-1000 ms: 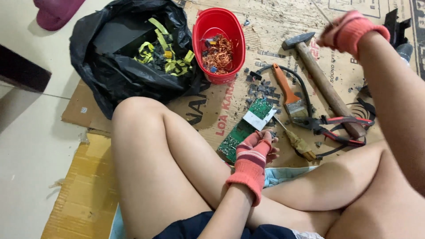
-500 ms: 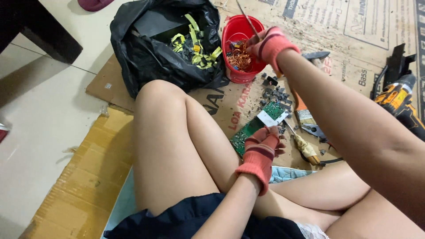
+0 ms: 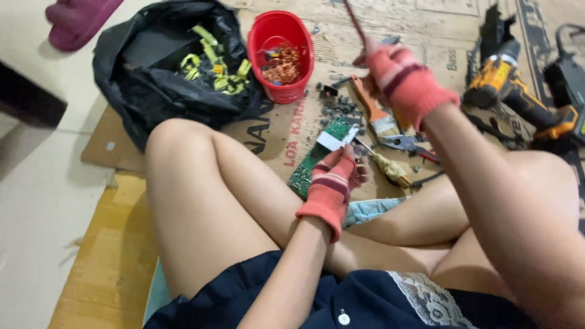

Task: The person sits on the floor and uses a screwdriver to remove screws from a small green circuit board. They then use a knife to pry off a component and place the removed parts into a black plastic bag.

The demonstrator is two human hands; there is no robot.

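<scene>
Left hand [image 3: 334,183], knit red glove, pins green circuit board [image 3: 317,155] at frame centre. Right hand [image 3: 399,76] fisted on thin rod [image 3: 354,23], raised top centre. Around: red plastic tub [image 3: 280,52] of copper coils, black bag [image 3: 158,79], paintbrush [image 3: 372,113], pliers [image 3: 405,145], yellow drill [image 3: 506,85] on flattened cardboard [image 3: 274,131].

A makeshift home floor workshop. Flattened cardboard [image 3: 274,131] covers the tiled floor [image 3: 36,201]. Tools and a cordless drill [image 3: 506,82] lie on that cardboard.
</scene>
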